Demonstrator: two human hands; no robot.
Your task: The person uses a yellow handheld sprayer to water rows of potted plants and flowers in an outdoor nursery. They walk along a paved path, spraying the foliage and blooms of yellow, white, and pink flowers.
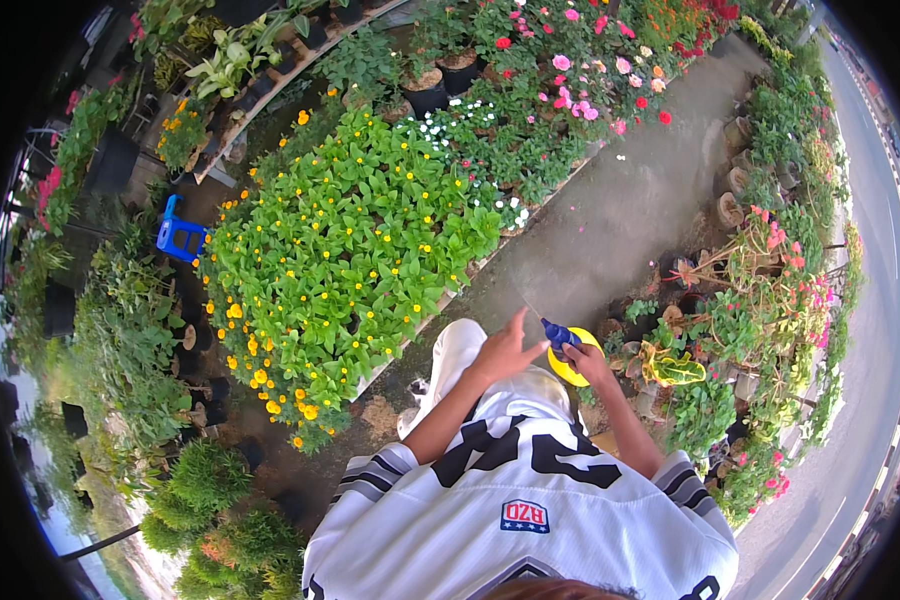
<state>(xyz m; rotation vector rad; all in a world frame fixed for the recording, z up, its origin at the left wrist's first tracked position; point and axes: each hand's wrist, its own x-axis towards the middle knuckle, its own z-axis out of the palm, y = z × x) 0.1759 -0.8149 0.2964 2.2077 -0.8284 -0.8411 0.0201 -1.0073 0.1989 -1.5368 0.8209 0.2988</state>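
Observation:
In the head view my right hand (pixel 583 360) grips a blue spray head (pixel 559 333) on a yellow round sprayer bottle (pixel 586 338), held in front of my waist. A thin line extends from the blue nozzle over the path; whether it is a wand or liquid, I cannot tell. My left hand (pixel 504 346) is just left of the sprayer with its index finger and thumb spread, holding nothing. The thumb tip is close to the blue part; contact is unclear. Left of my hands grows a dense bed of green plants with small yellow flowers (pixel 345 247).
A concrete path (pixel 600 217) runs ahead, edged by rose bushes (pixel 570 82) and potted plants (pixel 727 330). Orange marigolds (pixel 261 375) border the bed's left side. A blue plastic stool (pixel 183 237) stands at the left. A paved road (pixel 874 247) passes on the far right.

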